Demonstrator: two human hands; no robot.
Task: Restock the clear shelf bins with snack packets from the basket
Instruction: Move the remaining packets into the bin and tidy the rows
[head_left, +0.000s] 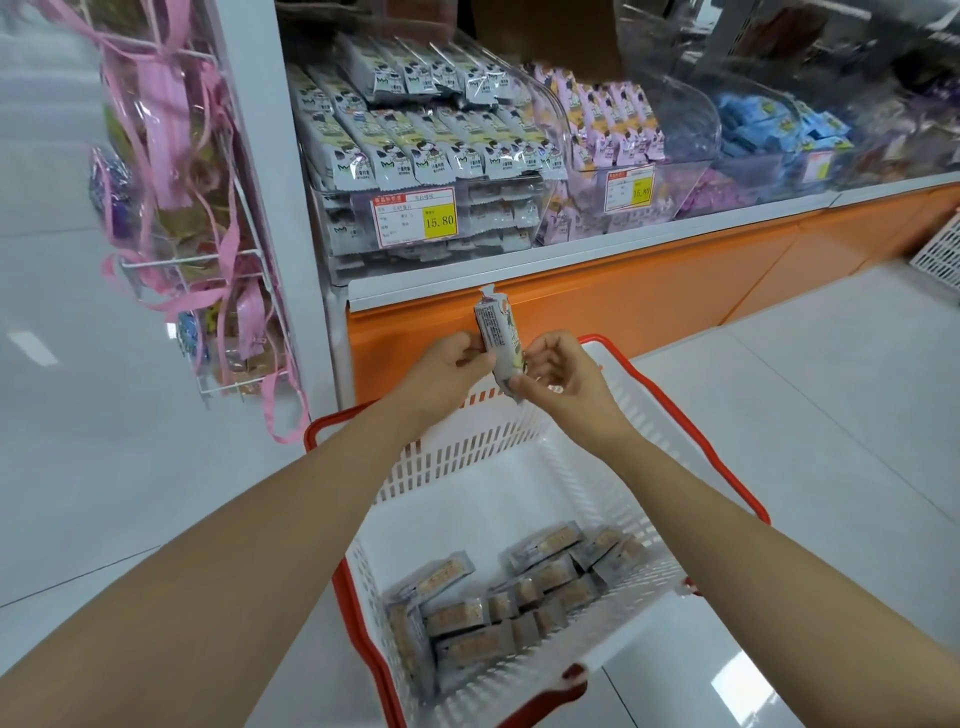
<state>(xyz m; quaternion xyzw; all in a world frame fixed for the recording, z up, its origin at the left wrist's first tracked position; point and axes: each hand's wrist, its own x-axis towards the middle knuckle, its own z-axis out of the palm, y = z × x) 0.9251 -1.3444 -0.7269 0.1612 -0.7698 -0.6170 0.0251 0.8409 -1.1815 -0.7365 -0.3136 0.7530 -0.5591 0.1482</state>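
Two long bare forearms, bare wrists, a left hand (449, 364) and right hand (566, 376) with slender fingers (543, 347).

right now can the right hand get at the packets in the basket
Probably, once freed: the right hand and left hand pinch a held packet, but the basket is open-topped, its packets uncovered.

basket (519, 467) white, red rim | shelf front (649, 291) orange | ribbons (171, 98) pink
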